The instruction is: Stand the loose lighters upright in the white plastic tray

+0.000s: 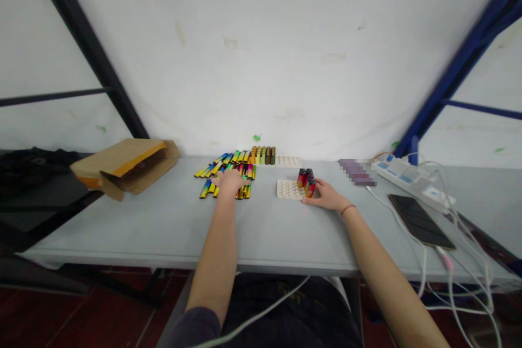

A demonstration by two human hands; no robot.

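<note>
My left hand (229, 180) is over a spread of shiny gold tubes (204, 189) with blue, green and pink tints, lying on their sides. Its fingers are spread, and whatever lies under the palm is hidden. My right hand (328, 197) curls round the right end of a white tray (287, 190) with round pockets. Its thumb lies along the front edge, its fingers beside the red tubes. Several red tubes with dark tops (302, 178) stand upright in the tray's right part; the left pockets are bare.
Behind the loose tubes stands a block of upright yellow-green tubes (267, 155), beside a second white tray (289, 161). An opened brown paper package (126, 166) lies left. On the right are a phone (421, 221), a pixelated flat object (358, 172), a power strip (411, 180) and white cables.
</note>
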